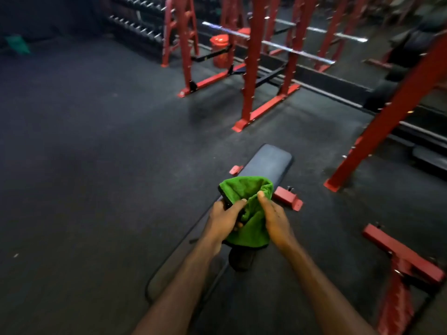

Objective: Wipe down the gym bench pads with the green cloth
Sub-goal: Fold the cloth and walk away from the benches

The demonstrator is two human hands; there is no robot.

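Head: hands (226, 215) gripping green cloth (251, 209).

Gym, weight room: dark rubber floor (96, 141), red steel squat racks (251, 68), chrome barbells (297, 50), dumbbell rack (137, 27), black padded flat bench (268, 163), stacked black weight plates (411, 44).

One camera on your head, looking forward and down.

You see your left hand (226, 215) and right hand (274, 215) up close, just over the bench pad (268, 163). The red racks (251, 68) stand far ahead on the dark floor (96, 141).
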